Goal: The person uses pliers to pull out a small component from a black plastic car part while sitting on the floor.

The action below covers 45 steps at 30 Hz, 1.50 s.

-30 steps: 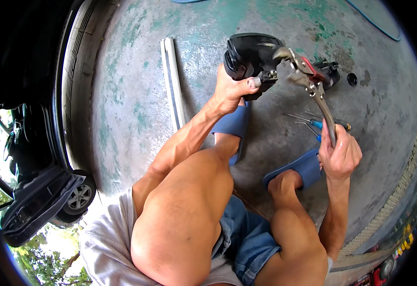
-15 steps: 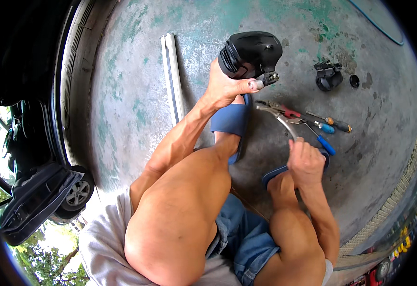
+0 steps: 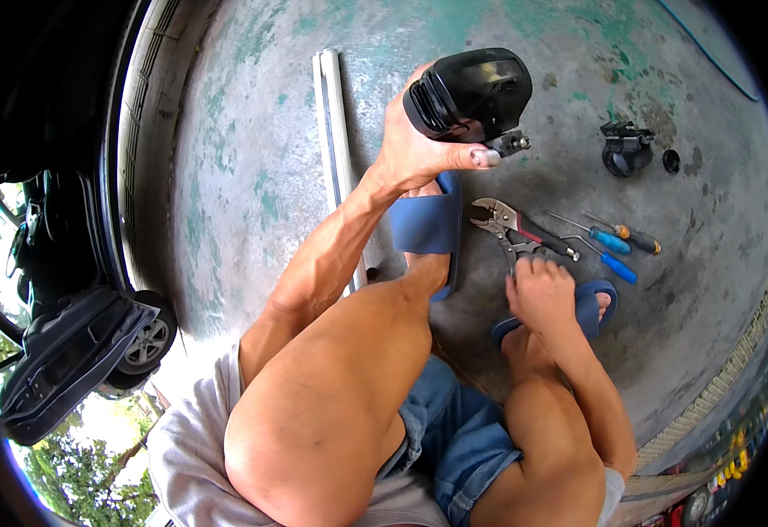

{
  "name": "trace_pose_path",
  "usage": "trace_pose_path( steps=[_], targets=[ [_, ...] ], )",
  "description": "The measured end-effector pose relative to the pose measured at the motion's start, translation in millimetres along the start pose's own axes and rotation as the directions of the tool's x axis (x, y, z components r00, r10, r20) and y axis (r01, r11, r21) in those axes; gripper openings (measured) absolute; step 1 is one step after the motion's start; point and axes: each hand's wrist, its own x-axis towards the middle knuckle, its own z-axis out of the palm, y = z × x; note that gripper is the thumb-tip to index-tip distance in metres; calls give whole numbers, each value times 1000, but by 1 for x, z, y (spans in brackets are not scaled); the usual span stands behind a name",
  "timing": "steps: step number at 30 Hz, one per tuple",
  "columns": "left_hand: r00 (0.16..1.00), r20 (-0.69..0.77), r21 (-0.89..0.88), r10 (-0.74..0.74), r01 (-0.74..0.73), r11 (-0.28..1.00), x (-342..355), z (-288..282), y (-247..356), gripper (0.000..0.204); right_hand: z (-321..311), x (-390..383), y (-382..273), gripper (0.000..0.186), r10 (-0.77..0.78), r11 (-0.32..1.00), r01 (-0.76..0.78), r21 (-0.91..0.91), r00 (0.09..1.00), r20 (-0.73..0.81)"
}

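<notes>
Left hand (image 3: pixel 419 149) is gripping a black car side-mirror housing (image 3: pixel 470 92), fingers wrapping around its lower edge, thumb lying along the underside beside the small metal mounting stub (image 3: pixel 511 142). Housing is being held up above the concrete floor (image 3: pixel 252 176), clear of the ground, tilting slightly.

Right hand (image 3: pixel 540 290) is resting low on the floor, fingers curling down over the handle ends of the locking pliers (image 3: pixel 511 230). Pliers are lying flat on the floor, jaws pointing up-left toward the left foot. Whether the grip is fully closing round the handles or only touching them cannot be told; the fingertips are hiding the contact.

Just right of the pliers, three screwdrivers are lying side by side: two with blue handles (image 3: pixel 616 263) and one with an orange and black handle (image 3: pixel 638 241). Further off, upper right, a black bracket part (image 3: pixel 625 149) is sitting with a small round black cap (image 3: pixel 671 161) next to it.

Person is squatting, wearing blue slide sandals: left sandal (image 3: pixel 428 228) directly below the held housing, right sandal (image 3: pixel 590 303) partly under the right hand. A long pale trim strip (image 3: pixel 333 132) is lying on the floor left of the left forearm. A dark car (image 3: pixel 68 334) is showing at the far left edge.
</notes>
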Motion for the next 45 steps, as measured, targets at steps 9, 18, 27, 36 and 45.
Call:
trace_pose_path(
  steps=[9,18,27,36,45],
  targets=[
    [999,25,-50,39,-38,998,-3,-8,-5,110,11,35,29,62,128,982,-130,-136,991,-26],
    [997,41,-147,66,-59,987,1,-2,-7,104,4,46,30,30,163,859,-252,446,960,229],
    [995,44,-409,91,-65,910,12,18,-3,86,-98,-23,43,27,221,412,-201,889,968,116],
    [987,58,-408,150,-113,906,25,46,-7,84,-83,-19,41,81,-520,-650,130,748,642,-563],
    [977,147,-175,155,-128,976,49,58,4,91,-136,-38,66,101,-204,-623,359,695,783,-588]
  ],
)
